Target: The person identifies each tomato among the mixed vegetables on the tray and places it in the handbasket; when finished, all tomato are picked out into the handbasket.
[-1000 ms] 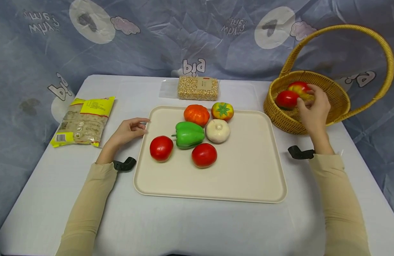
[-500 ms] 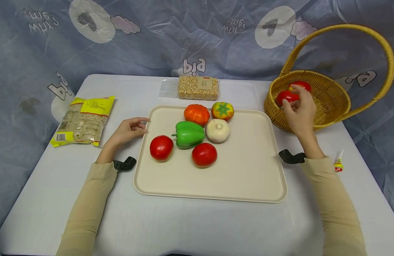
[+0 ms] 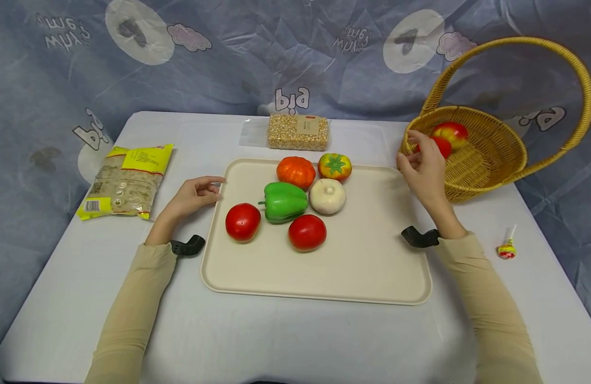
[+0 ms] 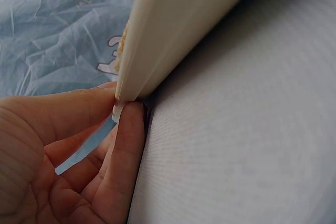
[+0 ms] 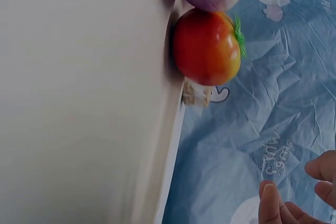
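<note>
My left hand [image 3: 194, 194] pinches the left rim of the beige tray [image 3: 372, 256]; in the left wrist view its thumb lies on the rim with a finger under it. My right hand [image 3: 423, 170] hovers between the tray's far right corner and the wicker basket [image 3: 487, 178], nothing between its parted fingers [image 5: 269, 203]. In the basket lie a red-yellow fruit [image 3: 454, 133] and a red one [image 3: 443, 148], the latter partly hidden by that hand. On the tray sit two red tomatoes [image 3: 243, 222] [image 3: 307, 233], a green bell pepper [image 3: 285, 202], an orange pumpkin [image 3: 296, 172], a white bulb [image 3: 327, 196] and a red-yellow tomato [image 3: 334, 167].
A yellow-topped bag [image 3: 127, 181] lies at the left of the white table [image 3: 314, 341]. Behind the tray is a clear pack of corn kernels [image 3: 297, 132]. A lollipop [image 3: 507, 249] lies at the right. The basket's tall handle [image 3: 583, 96] arches over it.
My right hand has come leftward out of the basket toward the tray's corner, leaving both fruits inside. The lollipop has come into view. My left hand has stayed at the tray's rim.
</note>
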### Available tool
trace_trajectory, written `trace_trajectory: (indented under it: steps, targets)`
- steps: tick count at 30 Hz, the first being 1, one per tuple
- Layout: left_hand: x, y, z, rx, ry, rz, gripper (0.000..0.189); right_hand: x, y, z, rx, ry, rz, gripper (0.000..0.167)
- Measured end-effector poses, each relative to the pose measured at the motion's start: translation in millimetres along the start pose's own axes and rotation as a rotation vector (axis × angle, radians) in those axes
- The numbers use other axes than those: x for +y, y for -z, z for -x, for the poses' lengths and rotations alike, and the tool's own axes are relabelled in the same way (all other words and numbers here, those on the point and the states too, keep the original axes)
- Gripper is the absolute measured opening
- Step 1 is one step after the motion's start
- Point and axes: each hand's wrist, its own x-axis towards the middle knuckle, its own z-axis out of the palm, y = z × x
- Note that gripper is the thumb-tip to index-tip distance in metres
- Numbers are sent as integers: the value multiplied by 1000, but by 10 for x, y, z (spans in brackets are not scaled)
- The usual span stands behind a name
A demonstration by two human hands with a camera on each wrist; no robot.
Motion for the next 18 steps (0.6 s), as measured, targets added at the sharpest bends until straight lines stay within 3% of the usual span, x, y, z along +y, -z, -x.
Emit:
trace_trajectory:
  steps: [10,18]
  targets:
    - [-188,17,-90,7,3,16,45,-76,-252,33,-128,0,-11,47]
    - [55,-10,32,-1,5,28,44,-156,-428,47,-239,-34,6,48]
